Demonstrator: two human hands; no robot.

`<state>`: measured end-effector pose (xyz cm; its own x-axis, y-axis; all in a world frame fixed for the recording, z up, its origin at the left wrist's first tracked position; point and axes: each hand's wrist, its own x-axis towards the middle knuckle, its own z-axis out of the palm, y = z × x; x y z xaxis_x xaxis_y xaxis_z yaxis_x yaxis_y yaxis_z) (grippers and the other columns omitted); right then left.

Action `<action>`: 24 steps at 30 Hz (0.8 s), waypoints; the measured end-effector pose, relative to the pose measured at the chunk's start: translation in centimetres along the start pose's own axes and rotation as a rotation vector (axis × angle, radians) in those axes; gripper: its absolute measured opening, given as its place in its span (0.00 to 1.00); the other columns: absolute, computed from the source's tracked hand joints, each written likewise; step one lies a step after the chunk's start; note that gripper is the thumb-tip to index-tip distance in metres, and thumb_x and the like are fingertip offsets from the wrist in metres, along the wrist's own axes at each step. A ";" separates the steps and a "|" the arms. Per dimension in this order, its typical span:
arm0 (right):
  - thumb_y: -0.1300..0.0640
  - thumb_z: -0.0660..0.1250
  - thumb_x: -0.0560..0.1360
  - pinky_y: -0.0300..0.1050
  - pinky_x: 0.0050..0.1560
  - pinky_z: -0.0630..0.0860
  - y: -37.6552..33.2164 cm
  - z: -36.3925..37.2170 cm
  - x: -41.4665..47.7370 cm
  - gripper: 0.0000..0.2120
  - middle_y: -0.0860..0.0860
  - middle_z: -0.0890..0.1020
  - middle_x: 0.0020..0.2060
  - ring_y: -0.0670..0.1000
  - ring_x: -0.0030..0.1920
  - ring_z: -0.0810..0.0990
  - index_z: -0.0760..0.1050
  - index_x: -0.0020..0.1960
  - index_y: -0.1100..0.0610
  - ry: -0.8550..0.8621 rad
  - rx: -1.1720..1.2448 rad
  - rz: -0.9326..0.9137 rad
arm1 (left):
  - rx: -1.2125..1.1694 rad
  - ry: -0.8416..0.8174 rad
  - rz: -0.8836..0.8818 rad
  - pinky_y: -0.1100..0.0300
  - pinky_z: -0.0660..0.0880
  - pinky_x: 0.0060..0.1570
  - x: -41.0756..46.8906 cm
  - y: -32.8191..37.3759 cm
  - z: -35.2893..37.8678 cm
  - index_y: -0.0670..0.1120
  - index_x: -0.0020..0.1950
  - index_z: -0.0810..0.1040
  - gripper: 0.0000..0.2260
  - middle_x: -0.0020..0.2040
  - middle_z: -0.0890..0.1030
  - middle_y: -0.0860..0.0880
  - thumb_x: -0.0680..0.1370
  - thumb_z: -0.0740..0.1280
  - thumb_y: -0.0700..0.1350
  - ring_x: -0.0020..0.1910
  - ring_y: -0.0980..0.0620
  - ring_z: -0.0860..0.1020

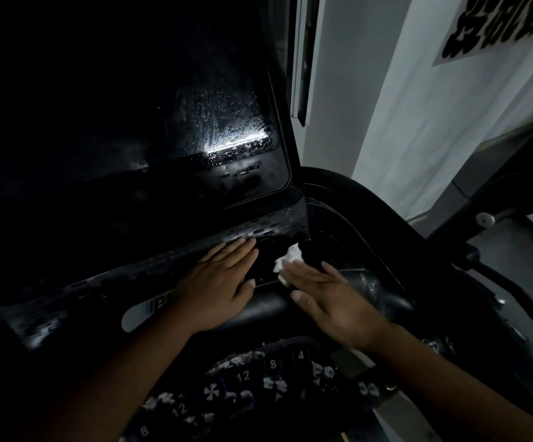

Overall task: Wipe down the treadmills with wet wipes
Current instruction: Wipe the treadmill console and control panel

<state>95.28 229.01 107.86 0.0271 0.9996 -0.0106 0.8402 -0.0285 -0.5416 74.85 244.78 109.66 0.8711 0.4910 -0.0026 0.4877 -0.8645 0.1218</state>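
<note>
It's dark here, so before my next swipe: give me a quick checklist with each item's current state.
1. Wipe at the right hand fingertips: ok.
2. Left hand flat on the slotted strip, holding nothing: ok.
3. Screen dry: not ok, droplets at its lower right.
4. Keypad clean: not ok, white flecks on it.
5. Wipe wet enough: cannot tell.

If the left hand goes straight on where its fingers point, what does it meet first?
Probably the black slotted strip below the dark screen; fingertips of the left hand seem nearly on it.
</note>
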 end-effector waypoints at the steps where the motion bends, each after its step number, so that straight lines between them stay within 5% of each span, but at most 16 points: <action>1: 0.29 0.39 0.78 0.47 0.80 0.46 1.1 -0.6 -0.2 0.36 0.37 0.60 0.78 0.32 0.77 0.51 0.64 0.78 0.43 0.038 -0.046 0.054 | 0.000 -0.007 0.000 0.62 0.37 0.77 0.0 0.0 -0.1 0.50 0.83 0.53 0.34 0.82 0.45 0.56 0.78 0.39 0.61 0.79 0.61 0.42; 4: 0.34 0.41 0.78 0.49 0.79 0.47 0.1 -1.3 0.3 0.33 0.40 0.65 0.77 0.33 0.75 0.54 0.67 0.77 0.44 0.041 -0.108 0.181 | 0.001 -0.019 0.003 0.62 0.36 0.77 -0.1 0.0 -0.1 0.50 0.83 0.50 0.35 0.82 0.44 0.56 0.78 0.37 0.62 0.79 0.62 0.40; 8: 0.41 0.46 0.83 0.43 0.77 0.44 -4.1 -0.3 1.8 0.26 0.35 0.61 0.77 0.35 0.77 0.53 0.66 0.77 0.45 -0.112 -0.010 0.010 | 0.014 -0.019 -0.002 0.61 0.38 0.77 0.0 -0.1 0.0 0.49 0.83 0.53 0.36 0.81 0.44 0.56 0.77 0.38 0.62 0.79 0.61 0.41; 13: 0.42 0.47 0.84 0.47 0.78 0.48 -2.0 -1.9 1.0 0.24 0.41 0.63 0.78 0.37 0.77 0.56 0.66 0.77 0.46 -0.051 -0.114 0.207 | 0.014 -0.039 0.008 0.61 0.35 0.76 -0.2 0.0 -0.4 0.50 0.83 0.48 0.37 0.82 0.41 0.56 0.75 0.38 0.64 0.79 0.61 0.38; 17: 0.45 0.50 0.86 0.46 0.78 0.46 -4.9 0.0 1.8 0.21 0.37 0.62 0.77 0.36 0.77 0.53 0.67 0.77 0.46 -0.109 0.006 0.059 | 0.025 -0.054 0.011 0.61 0.35 0.76 -0.3 -0.1 -0.5 0.49 0.83 0.48 0.40 0.81 0.39 0.56 0.74 0.37 0.67 0.79 0.60 0.38; 21: 0.44 0.47 0.85 0.52 0.78 0.52 -1.0 -2.1 1.1 0.23 0.42 0.64 0.78 0.39 0.78 0.56 0.66 0.77 0.46 -0.025 -0.123 0.269 | 0.016 -0.016 -0.067 0.60 0.35 0.76 -1.5 0.2 -0.1 0.49 0.83 0.44 0.41 0.80 0.38 0.55 0.74 0.36 0.69 0.78 0.60 0.36; 24: 0.41 0.46 0.84 0.49 0.79 0.49 -5.1 -0.5 1.8 0.26 0.43 0.62 0.78 0.39 0.78 0.54 0.66 0.77 0.48 -0.084 -0.038 0.115 | 0.024 0.000 -0.082 0.59 0.38 0.78 -1.6 0.1 0.2 0.49 0.83 0.47 0.42 0.80 0.38 0.55 0.74 0.38 0.70 0.78 0.60 0.37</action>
<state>91.26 230.97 111.00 0.0804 0.9866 -0.1418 0.8540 -0.1416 -0.5007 73.47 243.90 109.50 0.8284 0.5601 -0.0111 0.5584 -0.8239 0.0973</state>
